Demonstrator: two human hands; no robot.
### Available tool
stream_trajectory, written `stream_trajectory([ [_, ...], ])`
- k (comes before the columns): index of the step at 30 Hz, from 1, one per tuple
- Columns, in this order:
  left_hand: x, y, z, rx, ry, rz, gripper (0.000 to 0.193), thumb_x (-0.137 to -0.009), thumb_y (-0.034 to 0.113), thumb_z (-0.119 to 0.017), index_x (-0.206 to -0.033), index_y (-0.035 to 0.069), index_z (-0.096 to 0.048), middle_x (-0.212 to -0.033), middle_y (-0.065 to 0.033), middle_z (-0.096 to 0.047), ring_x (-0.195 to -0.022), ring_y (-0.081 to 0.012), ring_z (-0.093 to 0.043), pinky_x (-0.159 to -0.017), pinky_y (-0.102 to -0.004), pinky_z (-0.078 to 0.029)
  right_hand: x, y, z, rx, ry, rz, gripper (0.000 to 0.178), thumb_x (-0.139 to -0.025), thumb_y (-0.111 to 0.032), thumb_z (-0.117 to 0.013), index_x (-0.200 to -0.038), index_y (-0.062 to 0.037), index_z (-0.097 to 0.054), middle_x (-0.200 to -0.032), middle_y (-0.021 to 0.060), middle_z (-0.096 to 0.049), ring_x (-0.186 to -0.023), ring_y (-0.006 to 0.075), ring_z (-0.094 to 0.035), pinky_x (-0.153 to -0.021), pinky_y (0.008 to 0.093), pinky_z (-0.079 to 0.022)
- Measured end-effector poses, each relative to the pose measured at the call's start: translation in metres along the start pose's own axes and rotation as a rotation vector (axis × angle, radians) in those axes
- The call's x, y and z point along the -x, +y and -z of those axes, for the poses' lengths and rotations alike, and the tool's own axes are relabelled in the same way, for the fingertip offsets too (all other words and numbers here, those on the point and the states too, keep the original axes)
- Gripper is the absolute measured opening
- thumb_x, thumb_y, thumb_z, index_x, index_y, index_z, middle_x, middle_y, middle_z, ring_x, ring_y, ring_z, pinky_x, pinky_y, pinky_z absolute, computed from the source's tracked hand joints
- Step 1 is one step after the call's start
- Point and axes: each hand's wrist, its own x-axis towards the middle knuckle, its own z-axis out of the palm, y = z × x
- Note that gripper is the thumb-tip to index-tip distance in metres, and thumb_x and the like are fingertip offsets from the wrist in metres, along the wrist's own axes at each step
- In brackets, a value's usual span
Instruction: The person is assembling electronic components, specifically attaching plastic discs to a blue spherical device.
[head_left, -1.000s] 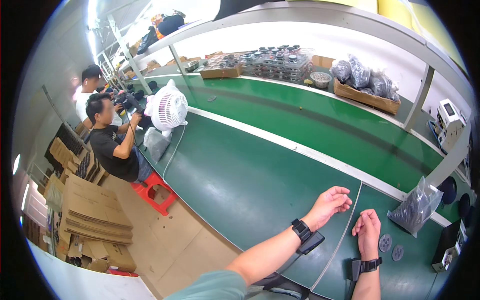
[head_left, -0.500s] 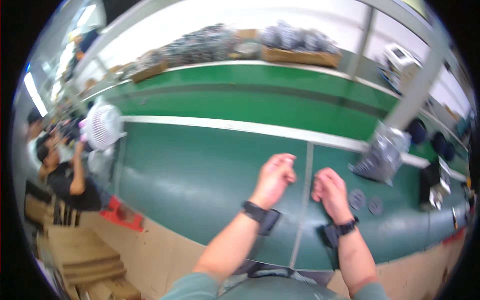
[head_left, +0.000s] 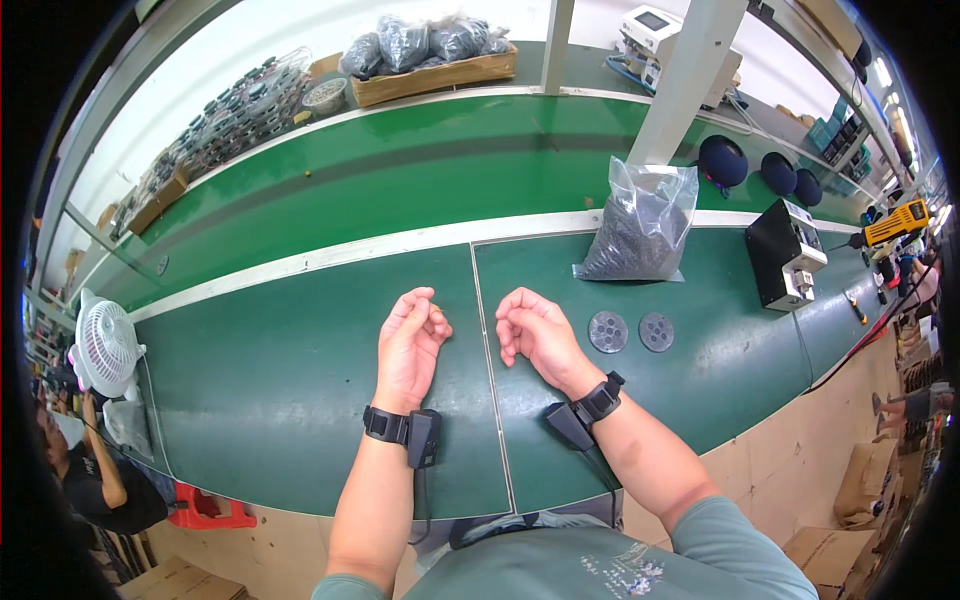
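Note:
Both hands hover over the green bench top [head_left: 300, 390], on either side of its pale seam. My left hand [head_left: 408, 345] is turned partly palm up, with its fingers curled and the thumb against them. A tiny yellowish spot shows at those fingers, too small to name. Just right of the seam, my right hand [head_left: 538, 335] is curled inward; nothing shows in its closed fingers. Nearest to it lie a dark round disc with holes [head_left: 608, 332] and a second such disc [head_left: 656, 332]. Behind them stands a clear plastic bag [head_left: 640, 230] full of dark pieces.
A black box-shaped device [head_left: 780, 255] and a yellow power tool [head_left: 895, 222] are at the right. A white fan [head_left: 107, 345] stands at the far left, near a person [head_left: 100, 480]. Beyond the pale rail, an open carton [head_left: 435, 80] holds bagged parts on the back ledge.
My view has turned to the right, so the bench things appear farther left. Both hands remain curled on either side of the seam, with no thing visibly taken up or put down.

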Motion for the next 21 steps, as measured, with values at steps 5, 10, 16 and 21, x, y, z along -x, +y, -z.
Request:
stream_trajectory([
  [5,0.000,0.003,0.006,0.113,-0.123,-0.053,0.027,-0.104,0.033,-0.051,-0.090,0.010,-0.053,-0.079,-0.0058,-0.056,-0.077,-0.0193,-0.053,-0.075,-0.0356,-0.044,0.000,0.001,0.005,-0.079,-0.054,0.055,0.034,-0.105,-0.027,-0.039,-0.087,-0.0031,-0.054,-0.075,0.0099,-0.059,-0.060,0.0173,-0.056,-0.055,0.0323,-0.051],
  [10,-0.001,0.005,0.010,0.232,-0.101,0.020,0.050,-0.106,0.050,-0.036,-0.083,0.009,-0.054,-0.078,-0.0076,-0.057,-0.078,-0.0214,-0.053,-0.076,-0.0384,-0.043,0.000,0.001,0.003,-0.087,-0.021,0.015,0.044,-0.108,-0.037,-0.039,-0.084,-0.0040,-0.054,-0.074,0.0099,-0.059,-0.060,0.0176,-0.056,-0.056,0.0329,-0.051],
  [16,0.000,0.007,0.003,0.230,0.023,0.047,0.046,-0.106,0.045,-0.041,-0.082,0.009,-0.055,-0.078,-0.0072,-0.058,-0.076,-0.0206,-0.054,-0.075,-0.0376,-0.045,0.001,-0.001,0.004,-0.089,-0.029,0.014,0.048,-0.109,-0.043,-0.037,-0.087,-0.0038,-0.056,-0.073,0.0087,-0.059,-0.061,0.0167,-0.055,-0.058,0.0333,-0.051],
  [21,0.037,0.020,-0.017,-0.140,-0.163,0.154,0.035,-0.106,0.036,-0.047,-0.094,0.005,-0.057,-0.078,-0.0099,-0.061,-0.071,-0.0218,-0.058,-0.071,-0.0357,-0.047,0.001,0.000,0.006,-0.085,-0.018,0.000,0.047,-0.109,-0.042,-0.038,-0.090,-0.0034,-0.056,-0.073,0.0085,-0.059,-0.061,0.0166,-0.055,-0.058,0.0333,-0.051],
])
